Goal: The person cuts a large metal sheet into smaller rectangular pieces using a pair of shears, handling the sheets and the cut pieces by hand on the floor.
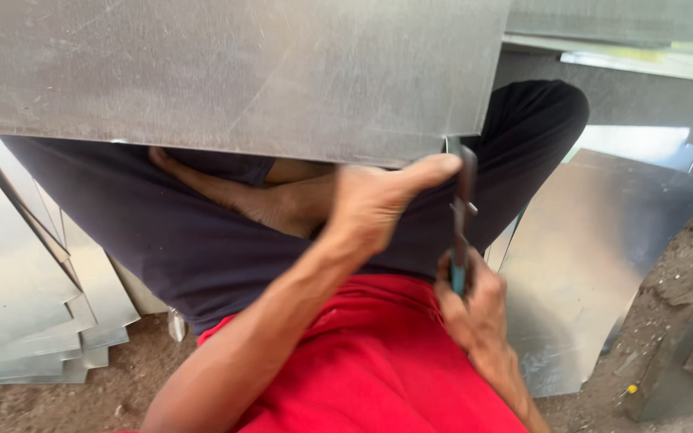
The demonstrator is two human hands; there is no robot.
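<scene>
View from a head cam, looking down at a person seated w/ legs crossed on a dirt floor (114, 393), in a red shirt and dark trousers.

A large flat metal sheet (234, 72) fills the top of the frame, resting over the knees, its near edge running across above the lap. The left hand (374, 204) reaches up to that edge, thumb stretched toward the sheet's lower right corner; the rest of its fingers are out of sight, so I can't tell whether they pinch the sheet or only steady it. The right hand (479, 301) is closed around the teal handles of metal snips (463, 216), blades pointing up and meeting the sheet edge right by the left thumb.

To do this cut well, as I judge it: keep the sheet braced and still, blades square to the edge, thumb clear of the blades, short bites rather than one long squeeze.

Materials: the sheet is dull grey, thin, stiff, w/ fine scratches and a soft sheen; edges likely sharp. More sheets (26, 321) like it are stacked at the left, and a cut panel (595, 265) leans at the right. The floor is brown, gritty, loose.
</scene>
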